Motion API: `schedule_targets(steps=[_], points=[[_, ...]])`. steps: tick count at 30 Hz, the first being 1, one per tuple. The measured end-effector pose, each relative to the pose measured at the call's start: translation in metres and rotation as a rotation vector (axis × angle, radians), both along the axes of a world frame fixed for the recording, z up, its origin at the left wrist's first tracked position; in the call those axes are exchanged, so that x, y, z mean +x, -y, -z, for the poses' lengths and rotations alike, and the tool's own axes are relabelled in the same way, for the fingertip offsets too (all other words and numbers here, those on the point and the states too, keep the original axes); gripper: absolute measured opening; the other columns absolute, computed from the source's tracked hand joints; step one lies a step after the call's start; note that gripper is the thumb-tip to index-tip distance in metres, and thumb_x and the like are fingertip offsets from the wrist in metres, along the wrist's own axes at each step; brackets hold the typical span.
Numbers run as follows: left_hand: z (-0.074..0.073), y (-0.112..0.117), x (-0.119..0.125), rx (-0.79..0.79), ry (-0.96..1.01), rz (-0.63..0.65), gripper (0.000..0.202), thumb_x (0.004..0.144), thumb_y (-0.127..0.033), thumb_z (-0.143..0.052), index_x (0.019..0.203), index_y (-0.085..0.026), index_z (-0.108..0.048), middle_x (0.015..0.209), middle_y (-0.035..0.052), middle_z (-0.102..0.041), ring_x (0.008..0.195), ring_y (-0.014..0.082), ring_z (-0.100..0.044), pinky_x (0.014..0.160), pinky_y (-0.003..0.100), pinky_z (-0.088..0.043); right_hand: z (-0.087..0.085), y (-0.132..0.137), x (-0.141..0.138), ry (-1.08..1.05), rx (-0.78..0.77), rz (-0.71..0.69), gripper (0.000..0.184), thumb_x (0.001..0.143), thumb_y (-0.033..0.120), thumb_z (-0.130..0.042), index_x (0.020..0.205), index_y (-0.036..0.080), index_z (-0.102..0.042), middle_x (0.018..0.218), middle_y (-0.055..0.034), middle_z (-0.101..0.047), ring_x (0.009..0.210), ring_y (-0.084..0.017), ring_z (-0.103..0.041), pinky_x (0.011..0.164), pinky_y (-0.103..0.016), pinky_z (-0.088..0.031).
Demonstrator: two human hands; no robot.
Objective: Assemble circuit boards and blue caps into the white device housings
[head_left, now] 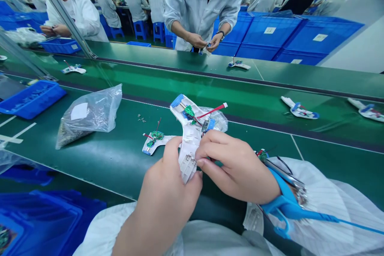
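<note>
My left hand (168, 186) is closed around the lower end of a white plastic housing half (191, 134), held tilted over the bench. Inside it are a green circuit part, a blue-edged end and a red wire with a white connector. My right hand (237, 164) is pinched at the housing's right edge, beside metal contacts in the lower compartment. Whatever is between those fingertips is too small to make out. A blue strap (282, 194) circles my right wrist. Just left of the held piece, a similar housing half (153, 141) lies on the bench.
A clear bag of small parts (90, 114) and several tiny metal pieces (141, 119) lie to the left. Beyond the bag is a blue tray (33, 98). More housing halves (300, 109) sit on the green belt (255, 98). A co-worker (207, 8) stands opposite, handling a part.
</note>
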State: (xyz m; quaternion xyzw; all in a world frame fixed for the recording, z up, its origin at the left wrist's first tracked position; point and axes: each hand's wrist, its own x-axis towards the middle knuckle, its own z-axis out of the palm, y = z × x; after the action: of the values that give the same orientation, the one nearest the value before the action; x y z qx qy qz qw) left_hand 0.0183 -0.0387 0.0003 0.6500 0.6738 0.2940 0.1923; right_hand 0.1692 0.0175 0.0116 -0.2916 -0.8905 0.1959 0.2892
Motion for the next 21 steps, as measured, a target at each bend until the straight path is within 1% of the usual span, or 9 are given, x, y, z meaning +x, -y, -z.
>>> schedule_targets(steps=[7,10,12,14,16,19,21], points=[[0.002,-0.001,0.000,0.049,-0.025,-0.017,0.044,0.068,-0.022,-0.062,0.109,-0.023,-0.047,0.061,-0.0033,-0.068,0.043,0.0196,-0.063,0.035,0.024,-0.040,-0.002,-0.004,-0.002,0.047,0.010,0.053,0.015,0.081,0.014,-0.052,0.068,0.018,-0.061,0.074,-0.0021,-0.060,0.071,-0.012,-0.057,0.060,-0.021,-0.042],[0.002,0.000,0.002,0.076,-0.021,-0.011,0.045,0.067,-0.020,-0.061,0.109,-0.022,-0.047,0.062,-0.0025,-0.068,0.042,0.0189,-0.062,0.035,0.024,-0.041,-0.003,-0.009,-0.003,0.064,0.027,0.033,0.016,0.080,0.014,-0.054,0.067,0.019,-0.062,0.071,-0.0012,-0.061,0.068,-0.011,-0.058,0.058,-0.020,-0.043],[0.002,0.000,0.003,0.048,0.016,-0.022,0.044,0.065,-0.018,-0.060,0.108,-0.021,-0.048,0.061,-0.0021,-0.068,0.041,0.0185,-0.061,0.034,0.024,-0.041,-0.003,-0.010,-0.002,0.071,0.033,0.013,0.015,0.079,0.014,-0.056,0.067,0.019,-0.064,0.070,-0.0008,-0.062,0.066,-0.011,-0.059,0.057,-0.019,-0.043],[0.001,-0.001,0.004,-0.016,0.119,-0.034,0.045,0.065,-0.018,-0.061,0.108,-0.020,-0.049,0.062,-0.0018,-0.068,0.042,0.0175,-0.061,0.035,0.023,-0.042,-0.001,-0.009,0.000,0.042,0.052,0.019,0.012,0.079,0.015,-0.057,0.070,0.019,-0.065,0.070,-0.0006,-0.063,0.068,-0.011,-0.060,0.058,-0.019,-0.045],[0.001,-0.002,0.005,-0.093,0.287,-0.032,0.047,0.065,-0.019,-0.062,0.110,-0.022,-0.049,0.066,-0.0020,-0.069,0.045,0.0155,-0.060,0.037,0.022,-0.044,0.003,-0.006,0.003,-0.031,0.090,0.032,0.011,0.080,0.015,-0.056,0.074,0.020,-0.064,0.073,-0.0009,-0.066,0.070,-0.010,-0.062,0.062,-0.018,-0.047],[0.002,-0.002,0.005,-0.213,0.538,-0.020,0.048,0.064,-0.016,-0.061,0.110,-0.025,-0.050,0.069,-0.0029,-0.068,0.046,0.0135,-0.059,0.037,0.020,-0.046,0.012,0.000,0.009,-0.113,0.188,0.018,0.014,0.081,0.012,-0.052,0.080,0.020,-0.064,0.084,-0.0037,-0.068,0.076,-0.010,-0.064,0.066,-0.018,-0.049],[0.003,-0.001,0.005,-0.276,0.653,-0.024,0.048,0.063,-0.015,-0.060,0.109,-0.026,-0.051,0.069,-0.0034,-0.066,0.048,0.0129,-0.058,0.038,0.020,-0.047,0.018,0.003,0.013,-0.092,0.267,0.004,0.017,0.081,0.010,-0.051,0.086,0.019,-0.063,0.092,-0.0062,-0.067,0.082,-0.012,-0.064,0.068,-0.020,-0.049]])
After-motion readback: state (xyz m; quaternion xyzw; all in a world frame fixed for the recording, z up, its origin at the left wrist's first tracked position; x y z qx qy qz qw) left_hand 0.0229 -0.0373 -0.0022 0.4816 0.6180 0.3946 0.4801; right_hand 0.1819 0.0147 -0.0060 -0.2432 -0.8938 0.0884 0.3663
